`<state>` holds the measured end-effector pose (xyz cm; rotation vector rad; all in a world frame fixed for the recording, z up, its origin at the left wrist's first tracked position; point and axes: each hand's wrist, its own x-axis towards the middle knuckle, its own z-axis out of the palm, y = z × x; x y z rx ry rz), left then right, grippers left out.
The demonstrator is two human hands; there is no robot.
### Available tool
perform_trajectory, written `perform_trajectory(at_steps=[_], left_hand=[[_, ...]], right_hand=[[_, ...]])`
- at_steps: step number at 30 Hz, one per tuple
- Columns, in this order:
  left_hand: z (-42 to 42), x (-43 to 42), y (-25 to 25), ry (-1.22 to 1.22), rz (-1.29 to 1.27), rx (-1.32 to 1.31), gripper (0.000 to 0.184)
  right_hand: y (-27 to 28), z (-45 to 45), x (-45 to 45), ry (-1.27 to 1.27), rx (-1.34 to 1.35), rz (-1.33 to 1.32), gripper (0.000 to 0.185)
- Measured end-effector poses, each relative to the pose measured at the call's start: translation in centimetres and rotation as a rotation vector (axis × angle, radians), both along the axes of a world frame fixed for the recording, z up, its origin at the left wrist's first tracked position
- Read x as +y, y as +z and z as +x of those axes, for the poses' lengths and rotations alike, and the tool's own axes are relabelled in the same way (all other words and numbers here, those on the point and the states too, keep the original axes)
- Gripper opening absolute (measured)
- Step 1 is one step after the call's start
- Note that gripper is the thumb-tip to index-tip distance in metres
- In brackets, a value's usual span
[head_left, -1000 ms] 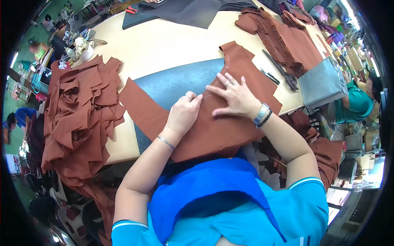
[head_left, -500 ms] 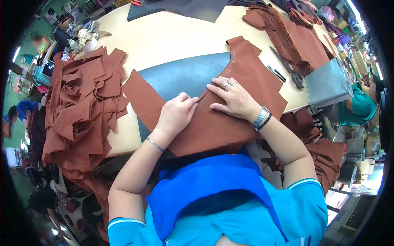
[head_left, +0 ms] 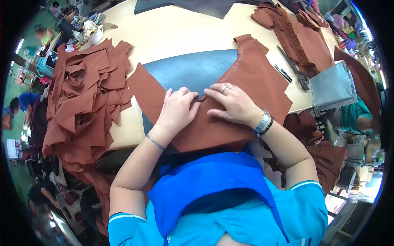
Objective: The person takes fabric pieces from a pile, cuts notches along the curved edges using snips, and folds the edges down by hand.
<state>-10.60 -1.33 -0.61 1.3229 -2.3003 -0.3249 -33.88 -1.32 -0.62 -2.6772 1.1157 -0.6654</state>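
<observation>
Layout and hold, 6 o'clock side of table.
One heap of brown offcuts, number unclear, lay at 9 o'clock; one dark mat sat beneath one brown cloth, presumably as backing. Right hand rested on the cloth, thumb and fingers apart, likely steadying it; left hand met its curved edge, pinch not discernible. Rings, right hand: two.

From where I stand, a broad, pale cream tabletop spreads across the room, its far edge curving away. Green floor shows to the left, near a chair, while white glare brightens the cluttered right side.
</observation>
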Motion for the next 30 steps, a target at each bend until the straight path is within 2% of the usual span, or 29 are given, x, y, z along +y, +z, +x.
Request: perform_trajectory(at_steps=[4, 7, 10, 13, 19, 30], left_hand=[[1.1, 0.0, 1.3, 0.005, 0.163, -0.147, 0.016], [1.9, 0.0, 1.1, -0.051, 0.121, -0.133, 0.014], [2.4, 0.0, 0.5, -0.126, -0.031, -0.142, 0.012], [2.9, 0.1, -0.3, -0.198, -0.274, -0.289, 0.012], [3.6, 0.1, -0.7, -0.228, -0.304, -0.32, 0.019], [6.2, -0.1, -0.3, -0.174, -0.292, -0.281, 0.014]], right_hand=[[-0.2, 0.5, 0.7, -0.022, 0.051, 0.01, 0.055], [0.4, 0.7, 0.9, -0.02, 0.083, 0.02, 0.057], [0.4, 1.2, 1.2, -0.022, 0.104, 0.022, 0.059], [0.4, 1.3, 1.5, -0.035, 0.127, 0.039, 0.062], [1.0, 1.8, 1.8, -0.039, 0.193, 0.061, 0.064], [2.8, 2.7, 2.1, -0.041, 0.339, 0.166, 0.074]])
